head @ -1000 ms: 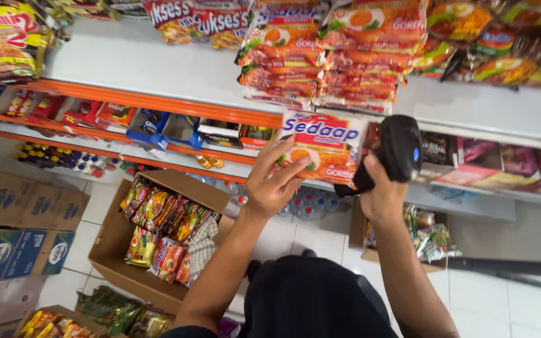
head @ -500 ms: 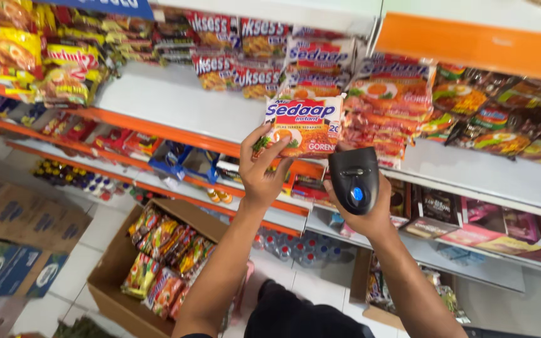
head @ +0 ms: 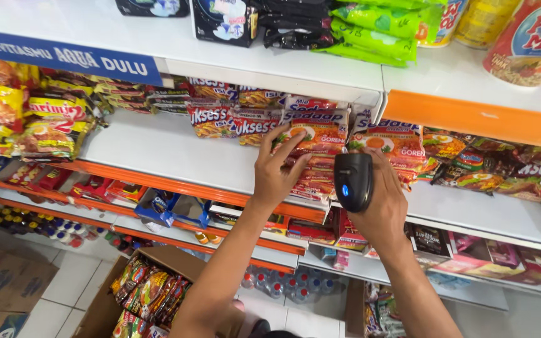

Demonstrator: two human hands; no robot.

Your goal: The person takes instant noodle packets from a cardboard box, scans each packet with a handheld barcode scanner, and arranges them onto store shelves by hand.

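Note:
My left hand holds a red and white noodle packet on top of a stack of like packets on the white shelf. My right hand grips a black handheld scanner with a small blue light, just right of the stack. Behind the scanner lies another pile of noodle packets.
An open cardboard box full of noodle packets stands on the tiled floor below. Yellow packets crowd the shelf's left end, mixed packets its right. Green and dark packs sit on the shelf above. Lower shelves hold small boxes and bottles.
Both hands rose from the lower shelf to the higher one. The left hand carried the noodle packet up onto the stack, and the scanner moved up beside it.

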